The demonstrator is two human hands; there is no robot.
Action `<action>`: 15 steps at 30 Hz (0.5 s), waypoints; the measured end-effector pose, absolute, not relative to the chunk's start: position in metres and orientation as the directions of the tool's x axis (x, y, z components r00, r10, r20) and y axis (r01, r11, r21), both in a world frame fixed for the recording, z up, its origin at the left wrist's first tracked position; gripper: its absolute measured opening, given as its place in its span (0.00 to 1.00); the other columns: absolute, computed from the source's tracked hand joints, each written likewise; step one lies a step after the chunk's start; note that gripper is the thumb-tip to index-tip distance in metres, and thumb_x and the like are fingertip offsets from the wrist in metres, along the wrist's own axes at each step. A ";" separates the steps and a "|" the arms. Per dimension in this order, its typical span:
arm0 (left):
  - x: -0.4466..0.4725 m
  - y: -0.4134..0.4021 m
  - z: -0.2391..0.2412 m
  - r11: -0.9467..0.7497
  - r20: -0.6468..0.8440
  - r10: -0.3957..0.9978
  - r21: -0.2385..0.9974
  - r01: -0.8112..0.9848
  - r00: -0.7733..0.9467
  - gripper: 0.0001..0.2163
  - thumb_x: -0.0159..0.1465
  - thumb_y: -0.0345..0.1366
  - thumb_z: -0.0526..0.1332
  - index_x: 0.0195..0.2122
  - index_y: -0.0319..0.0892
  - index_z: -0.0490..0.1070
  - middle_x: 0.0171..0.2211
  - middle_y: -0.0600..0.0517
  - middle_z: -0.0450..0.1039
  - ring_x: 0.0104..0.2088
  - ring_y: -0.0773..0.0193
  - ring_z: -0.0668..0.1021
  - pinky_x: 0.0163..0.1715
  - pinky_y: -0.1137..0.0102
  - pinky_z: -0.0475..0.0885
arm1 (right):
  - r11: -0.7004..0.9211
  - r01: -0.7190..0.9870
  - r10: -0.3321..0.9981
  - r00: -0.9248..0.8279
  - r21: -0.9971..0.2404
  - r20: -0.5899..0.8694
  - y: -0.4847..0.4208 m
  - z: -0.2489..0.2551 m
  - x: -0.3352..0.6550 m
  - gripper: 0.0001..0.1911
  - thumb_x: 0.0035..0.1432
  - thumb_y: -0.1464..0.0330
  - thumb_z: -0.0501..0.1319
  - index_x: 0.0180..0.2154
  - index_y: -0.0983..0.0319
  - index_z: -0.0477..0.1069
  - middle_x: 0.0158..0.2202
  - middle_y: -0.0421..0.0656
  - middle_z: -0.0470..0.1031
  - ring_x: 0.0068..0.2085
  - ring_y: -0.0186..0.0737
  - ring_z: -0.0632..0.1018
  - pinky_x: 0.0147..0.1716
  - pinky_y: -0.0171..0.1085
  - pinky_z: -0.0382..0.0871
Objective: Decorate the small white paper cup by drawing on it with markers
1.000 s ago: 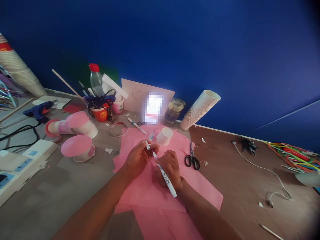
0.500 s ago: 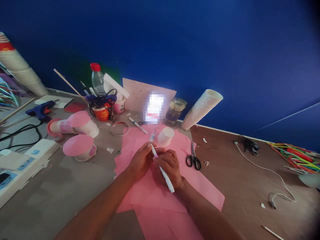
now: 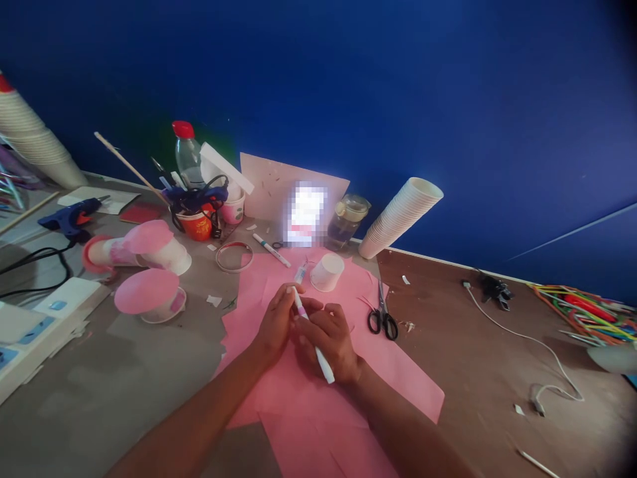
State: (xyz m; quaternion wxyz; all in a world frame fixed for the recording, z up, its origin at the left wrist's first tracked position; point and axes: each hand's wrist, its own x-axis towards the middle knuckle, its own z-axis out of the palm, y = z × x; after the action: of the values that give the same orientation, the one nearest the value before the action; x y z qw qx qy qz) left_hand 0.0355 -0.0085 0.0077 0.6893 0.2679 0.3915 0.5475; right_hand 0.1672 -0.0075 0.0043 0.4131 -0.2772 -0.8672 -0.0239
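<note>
A white marker pen (image 3: 326, 365) with a pink band lies slantwise between my two hands. My right hand (image 3: 331, 338) is closed around its barrel, and the rear end sticks out toward me. At the far end, the fingers of my left hand (image 3: 279, 318) pinch the marker's tip or cap; which of the two I cannot tell. Below both hands spread overlapping sheets of pink paper (image 3: 388, 378). Just beyond them an upturned white paper cup (image 3: 327, 272) stands on the pink paper. Black-handled scissors (image 3: 382, 322) lie to the right of my right hand.
Left are pink-topped cup pieces (image 3: 146, 292), a roll of tape (image 3: 235, 257), a glue gun (image 3: 70, 216) and a power strip (image 3: 50, 318). Behind stand a lit phone (image 3: 306, 212), a glass jar (image 3: 348, 216) and stacked cups (image 3: 401, 216). A white cable (image 3: 517, 335) lies right.
The view has shifted slightly, so most things sit a little further left. The marker's rear end has swung a little left and the pen points more steeply away. Both hands keep their hold.
</note>
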 end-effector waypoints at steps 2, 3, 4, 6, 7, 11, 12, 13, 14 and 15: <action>0.036 -0.008 0.004 0.226 -0.241 0.970 0.848 -0.479 0.031 0.13 0.66 0.49 0.54 0.41 0.45 0.65 0.34 0.52 0.79 0.26 0.67 0.75 0.28 0.72 0.67 | 0.848 0.499 0.458 -0.519 -0.179 0.721 -0.007 0.004 0.168 0.11 0.60 0.73 0.52 0.42 0.63 0.70 0.26 0.39 0.69 0.29 0.36 0.72 0.36 0.40 0.58; 0.036 -0.008 0.003 0.215 -0.239 0.971 0.868 -0.447 0.003 0.13 0.66 0.49 0.53 0.41 0.45 0.65 0.34 0.52 0.78 0.24 0.68 0.74 0.27 0.72 0.67 | 0.850 0.496 0.456 -0.528 -0.176 0.716 -0.007 0.004 0.168 0.11 0.60 0.73 0.52 0.42 0.63 0.70 0.26 0.39 0.69 0.29 0.36 0.73 0.36 0.40 0.59; 0.037 -0.008 0.002 0.207 -0.237 0.971 0.883 -0.422 -0.019 0.13 0.66 0.49 0.52 0.41 0.45 0.65 0.33 0.52 0.78 0.24 0.68 0.73 0.27 0.72 0.67 | 0.852 0.494 0.454 -0.536 -0.172 0.712 -0.006 0.003 0.168 0.11 0.60 0.73 0.52 0.41 0.63 0.70 0.26 0.39 0.69 0.29 0.36 0.73 0.36 0.39 0.59; 0.038 -0.007 0.002 0.197 -0.233 0.971 0.898 -0.394 -0.046 0.14 0.66 0.50 0.52 0.41 0.45 0.66 0.32 0.53 0.78 0.25 0.67 0.73 0.29 0.71 0.68 | 0.849 0.501 0.460 -0.544 -0.168 0.702 -0.004 0.002 0.169 0.10 0.61 0.73 0.52 0.41 0.63 0.70 0.26 0.39 0.69 0.29 0.35 0.73 0.35 0.39 0.59; 0.039 -0.008 0.002 0.193 -0.231 0.972 0.900 -0.391 -0.050 0.14 0.66 0.50 0.51 0.41 0.45 0.66 0.32 0.53 0.77 0.27 0.66 0.74 0.31 0.70 0.68 | 0.846 0.507 0.464 -0.544 -0.167 0.699 -0.003 0.002 0.169 0.10 0.61 0.73 0.52 0.41 0.63 0.70 0.25 0.39 0.69 0.28 0.35 0.73 0.35 0.39 0.59; 0.041 -0.010 0.004 0.193 -0.233 0.970 0.906 -0.377 -0.063 0.16 0.64 0.52 0.53 0.40 0.44 0.67 0.29 0.53 0.74 0.30 0.64 0.75 0.34 0.69 0.69 | 0.844 0.507 0.467 -0.539 -0.173 0.701 -0.001 -0.001 0.169 0.10 0.60 0.74 0.53 0.40 0.62 0.70 0.26 0.39 0.70 0.33 0.37 0.76 0.36 0.39 0.59; 0.042 -0.010 0.004 0.200 -0.240 0.969 0.907 -0.371 -0.066 0.16 0.64 0.52 0.53 0.39 0.44 0.67 0.29 0.54 0.74 0.29 0.64 0.75 0.34 0.69 0.69 | 0.845 0.506 0.467 -0.539 -0.174 0.701 -0.001 -0.001 0.169 0.09 0.60 0.74 0.53 0.39 0.62 0.70 0.26 0.39 0.69 0.35 0.38 0.77 0.36 0.39 0.59; 0.042 -0.011 0.005 0.206 -0.248 0.966 0.907 -0.369 -0.071 0.16 0.64 0.52 0.54 0.39 0.44 0.67 0.28 0.54 0.73 0.29 0.65 0.74 0.33 0.69 0.69 | 0.843 0.509 0.469 -0.537 -0.174 0.701 -0.001 -0.002 0.168 0.08 0.59 0.75 0.53 0.37 0.61 0.70 0.26 0.40 0.69 0.37 0.39 0.77 0.36 0.39 0.59; 0.042 -0.011 0.005 0.210 -0.254 0.964 0.905 -0.369 -0.076 0.15 0.64 0.51 0.54 0.39 0.45 0.67 0.28 0.55 0.72 0.29 0.65 0.73 0.33 0.70 0.68 | 0.842 0.510 0.471 -0.537 -0.175 0.700 -0.001 -0.002 0.167 0.08 0.59 0.76 0.54 0.36 0.61 0.70 0.26 0.40 0.69 0.38 0.40 0.78 0.35 0.39 0.59; 0.042 -0.011 0.005 0.213 -0.260 0.962 0.903 -0.372 -0.081 0.15 0.64 0.51 0.54 0.39 0.45 0.67 0.27 0.55 0.71 0.29 0.65 0.73 0.33 0.70 0.68 | 0.844 0.508 0.469 -0.540 -0.174 0.699 -0.001 -0.002 0.166 0.08 0.58 0.76 0.54 0.36 0.61 0.70 0.25 0.39 0.68 0.38 0.40 0.78 0.35 0.38 0.58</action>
State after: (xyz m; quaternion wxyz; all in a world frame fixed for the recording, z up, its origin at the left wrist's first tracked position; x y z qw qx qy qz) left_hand 0.0425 -0.0114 0.0051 0.6067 0.3020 0.4883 0.5498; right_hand 0.1664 -0.0014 -0.0023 0.3908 -0.2782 -0.8770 -0.0250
